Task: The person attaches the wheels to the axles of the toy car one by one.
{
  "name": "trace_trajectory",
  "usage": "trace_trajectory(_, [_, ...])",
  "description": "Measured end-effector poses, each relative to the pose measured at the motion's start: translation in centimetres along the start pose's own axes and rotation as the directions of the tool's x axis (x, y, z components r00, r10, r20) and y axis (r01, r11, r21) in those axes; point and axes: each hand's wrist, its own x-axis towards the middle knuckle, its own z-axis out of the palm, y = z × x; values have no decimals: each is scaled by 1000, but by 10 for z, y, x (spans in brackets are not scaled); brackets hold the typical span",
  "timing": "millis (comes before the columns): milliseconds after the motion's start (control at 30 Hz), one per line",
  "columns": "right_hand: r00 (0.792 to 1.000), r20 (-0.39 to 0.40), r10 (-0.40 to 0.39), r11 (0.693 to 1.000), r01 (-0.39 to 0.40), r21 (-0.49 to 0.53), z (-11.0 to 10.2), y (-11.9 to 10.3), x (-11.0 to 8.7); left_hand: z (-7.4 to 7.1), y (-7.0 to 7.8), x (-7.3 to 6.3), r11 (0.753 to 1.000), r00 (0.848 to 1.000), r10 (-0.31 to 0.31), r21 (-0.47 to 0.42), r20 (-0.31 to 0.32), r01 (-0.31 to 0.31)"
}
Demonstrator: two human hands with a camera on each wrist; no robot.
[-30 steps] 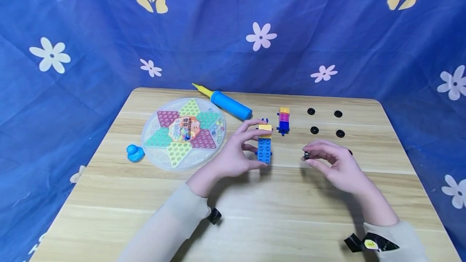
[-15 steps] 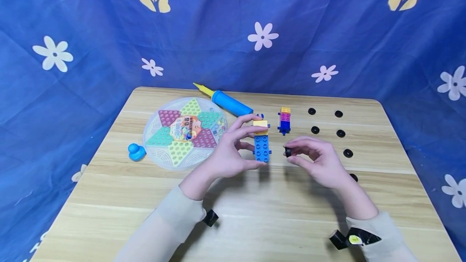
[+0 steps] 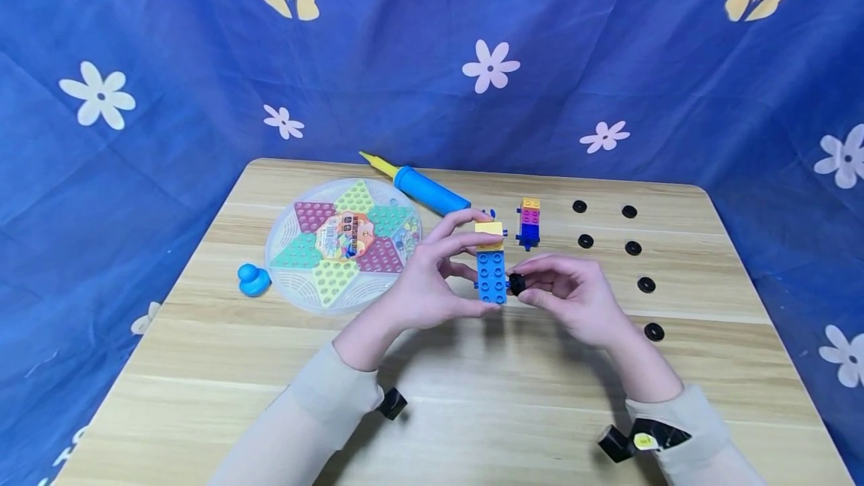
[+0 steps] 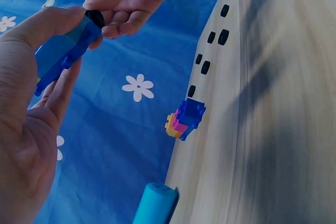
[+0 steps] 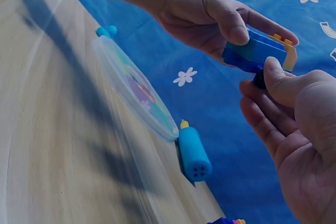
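Observation:
My left hand (image 3: 432, 280) grips a toy car of building blocks (image 3: 491, 276), with a blue studded body, a yellow block at its far end and short axle stubs at the sides. It is held up above the table. My right hand (image 3: 574, 295) pinches a small black wheel (image 3: 517, 283) between thumb and fingers, right at the stub on the car's near right side. In the right wrist view the wheel (image 5: 259, 80) sits against the car's blue underside (image 5: 247, 64), partly covered by the thumb. The left wrist view shows the wheel (image 4: 95, 18) at the car's end.
A second block vehicle (image 3: 529, 223) in yellow, pink and dark blue stands behind the hands. Several black wheels (image 3: 646, 285) lie at the right. To the left are a round Chinese checkers board (image 3: 324, 295), a blue rubber duck (image 3: 253, 281) and a blue and yellow hand pump (image 3: 432, 192).
My right hand has moved left with the wheel, from over the table up to the car's side. The left hand still grips the car and has shifted only slightly.

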Motion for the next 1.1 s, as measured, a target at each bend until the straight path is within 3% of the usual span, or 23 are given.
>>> trace_trajectory(400, [1000,-12,-4,1000,4,3,4,2,0,1,2,1,999,1000,12,-36,12,-11])
trace_trajectory(733, [997,-66,-31,999,33,20,6,-2,0,4,4,2,996,999,3,-89,38,0])
trace_trajectory(900, [995,-71,-63,998,61,-35,7,-4,2,5,5,4,996,999,-21,-84,37,24])
trace_trajectory(1100, [993,-41,-109,976,99,-196,6,-7,4,6,3,4,997,998,-40,-60,45,43])
